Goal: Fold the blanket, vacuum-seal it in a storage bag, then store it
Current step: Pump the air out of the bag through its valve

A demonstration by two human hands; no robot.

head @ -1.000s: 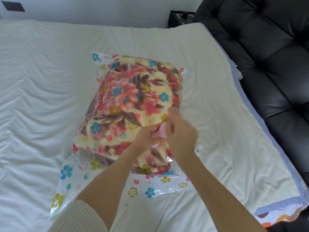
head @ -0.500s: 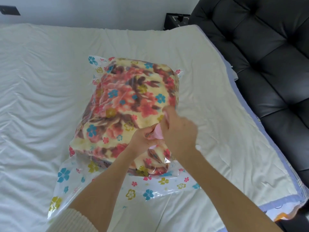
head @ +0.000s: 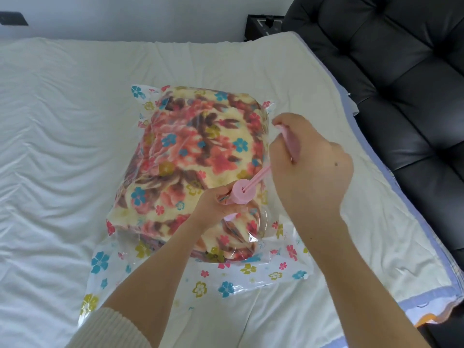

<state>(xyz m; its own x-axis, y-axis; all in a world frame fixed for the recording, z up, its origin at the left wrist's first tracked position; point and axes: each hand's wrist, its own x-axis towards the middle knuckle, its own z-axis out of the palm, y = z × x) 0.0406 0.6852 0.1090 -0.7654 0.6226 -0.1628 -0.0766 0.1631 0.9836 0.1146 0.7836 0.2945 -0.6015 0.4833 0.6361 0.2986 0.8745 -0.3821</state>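
1. A white rumpled sheet [head: 75, 146] covers the bed.
2. A black tufted leather headboard [head: 401, 84] stands at the right.
3. A pale wall [head: 125, 16] lies beyond, with a dark box [head: 263, 25] against it.

The bag [head: 226, 280] lies at the centre of the bed [head: 62, 146], with the blanket [head: 195, 151] inside it. The pump [head: 242, 194] stands on the bag's near right part. The sofa [head: 401, 84] stands to the right of the bed. A box [head: 263, 25] sits behind the bed's far right corner.
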